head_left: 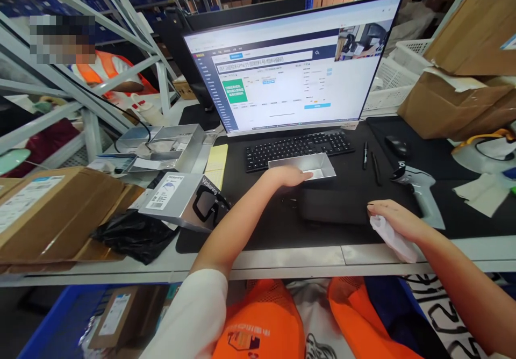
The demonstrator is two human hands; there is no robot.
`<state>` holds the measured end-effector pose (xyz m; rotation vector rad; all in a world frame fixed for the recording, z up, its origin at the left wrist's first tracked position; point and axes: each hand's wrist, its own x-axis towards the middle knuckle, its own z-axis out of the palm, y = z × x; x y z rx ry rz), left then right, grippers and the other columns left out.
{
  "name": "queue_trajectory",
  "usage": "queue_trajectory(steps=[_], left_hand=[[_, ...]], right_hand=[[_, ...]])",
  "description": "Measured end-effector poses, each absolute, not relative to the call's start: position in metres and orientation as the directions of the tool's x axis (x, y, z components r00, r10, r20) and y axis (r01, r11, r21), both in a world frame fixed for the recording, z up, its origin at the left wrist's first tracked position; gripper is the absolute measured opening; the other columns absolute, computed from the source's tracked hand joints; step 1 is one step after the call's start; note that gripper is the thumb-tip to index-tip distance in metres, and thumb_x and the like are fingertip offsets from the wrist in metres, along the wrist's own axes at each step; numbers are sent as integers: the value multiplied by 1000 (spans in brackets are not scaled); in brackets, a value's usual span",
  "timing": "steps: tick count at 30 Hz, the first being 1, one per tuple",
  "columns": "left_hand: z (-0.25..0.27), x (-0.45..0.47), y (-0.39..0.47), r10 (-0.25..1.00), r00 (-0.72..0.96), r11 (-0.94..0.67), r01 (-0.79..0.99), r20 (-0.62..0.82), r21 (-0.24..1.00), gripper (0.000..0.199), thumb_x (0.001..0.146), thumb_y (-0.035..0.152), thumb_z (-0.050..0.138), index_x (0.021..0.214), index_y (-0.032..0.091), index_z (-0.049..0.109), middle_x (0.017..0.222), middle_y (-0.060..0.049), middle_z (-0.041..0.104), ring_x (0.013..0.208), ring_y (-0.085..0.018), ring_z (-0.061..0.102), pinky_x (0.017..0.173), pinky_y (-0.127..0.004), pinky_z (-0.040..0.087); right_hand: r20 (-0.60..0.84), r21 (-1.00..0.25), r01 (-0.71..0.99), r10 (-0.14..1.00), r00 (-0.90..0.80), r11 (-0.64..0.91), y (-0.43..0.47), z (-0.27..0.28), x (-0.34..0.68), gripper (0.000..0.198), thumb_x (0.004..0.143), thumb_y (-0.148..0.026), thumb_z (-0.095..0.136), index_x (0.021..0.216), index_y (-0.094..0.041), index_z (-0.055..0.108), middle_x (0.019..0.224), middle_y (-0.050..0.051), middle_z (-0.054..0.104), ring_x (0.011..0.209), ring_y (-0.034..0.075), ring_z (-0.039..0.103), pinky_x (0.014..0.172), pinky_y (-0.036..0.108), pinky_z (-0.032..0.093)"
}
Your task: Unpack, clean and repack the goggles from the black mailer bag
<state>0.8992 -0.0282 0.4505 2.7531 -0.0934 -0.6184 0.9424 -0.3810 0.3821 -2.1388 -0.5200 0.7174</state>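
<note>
My left hand (288, 176) is closed on the near edge of a shallow silver box (322, 165), whose open side faces up in front of the keyboard. A crumpled white cloth or tissue (390, 236) is tucked under my right hand (395, 217), whose fingers are closed around it. Those fingertips also touch the right end of a black oblong case (334, 207) lying on the dark mat. A small dark item (289, 202), too indistinct to name, lies left of the case. Farther left, a silver printed carton (189, 200) with a glasses picture rests tilted on a black plastic bag (139, 235).
A monitor (282, 79) stands behind the keyboard (298, 148). To the right are two pens (365, 155), a mouse (396, 145) and a barcode scanner (421, 192). Cardboard boxes (44, 214) crowd the left end. Beyond the metal frame sits another person (116, 71) in an orange vest.
</note>
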Motion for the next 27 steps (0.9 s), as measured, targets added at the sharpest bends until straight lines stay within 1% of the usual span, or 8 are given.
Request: queue_trajectory(steps=[4, 6, 8, 11, 15, 18, 22, 27], left_hand=[[451, 880, -53, -123, 987, -915, -71, -107, 397, 63, 107, 55, 27, 127, 15, 71, 129, -14, 73, 120, -30, 67, 103, -39, 49], [448, 863, -79, -247, 955, -851, -295, 163, 435, 58, 105, 57, 40, 140, 17, 62, 139, -12, 67, 129, -27, 62, 110, -37, 46], [439, 850, -106, -430, 864, -780, -502, 262, 373, 73, 98, 64, 54, 150, 14, 51, 153, -14, 56, 140, -29, 52, 116, -40, 41], [421, 844, -132, -466, 858, -818, -511, 216, 263, 73, 100, 60, 52, 153, 10, 46, 160, -17, 48, 141, -33, 49, 113, -47, 41], [406, 851, -137, -413, 891, -842, -453, 189, 293, 63, 106, 54, 42, 153, 13, 45, 159, -12, 50, 133, -28, 54, 109, -44, 41], [403, 855, -136, -395, 899, -833, -437, 189, 339, 58, 105, 50, 46, 153, 17, 46, 157, -9, 53, 134, -27, 54, 107, -45, 41], [401, 859, -138, -386, 915, -824, -400, 119, 401, 41, 100, 40, 55, 137, 25, 62, 146, -6, 63, 123, -27, 60, 99, -43, 43], [403, 857, -136, -349, 916, -788, -401, 198, 468, 39, 106, 35, 41, 136, 25, 64, 148, -4, 62, 127, -25, 62, 101, -43, 45]], right_hand=[[-331, -814, 90, 585, 741, -575, -377, 388, 940, 52, 89, -67, 56, 67, -20, 52, 68, 2, 50, 67, 17, 46, 63, 30, 37], [-311, -808, 107, 573, 758, -579, -373, 392, 939, 55, 89, -71, 56, 69, -20, 55, 70, 3, 52, 69, 18, 48, 64, 30, 39], [-308, -797, 119, 568, 763, -592, -369, 398, 938, 59, 85, -76, 58, 68, -19, 57, 69, 3, 53, 68, 18, 47, 62, 29, 39], [-328, -780, 118, 562, 759, -615, -369, 407, 939, 67, 74, -83, 64, 63, -19, 52, 62, 1, 48, 61, 14, 41, 55, 28, 33], [-342, -767, 143, 587, 734, -626, -366, 422, 935, 69, 75, -85, 61, 59, -20, 45, 57, -1, 43, 56, 13, 37, 53, 28, 30], [-257, -728, 320, 675, 692, -606, -340, 438, 922, 60, 86, -74, 53, 62, -20, 53, 63, 3, 56, 60, 17, 49, 59, 30, 38], [-113, -548, 634, 800, 590, -545, -296, 457, 904, 45, 97, -50, 41, 86, -20, 73, 99, 10, 76, 92, 27, 67, 83, 36, 46], [-102, -473, 609, 726, 680, -637, -319, 460, 914, 51, 100, -57, 40, 84, -20, 73, 90, 10, 76, 82, 26, 67, 73, 35, 43]])
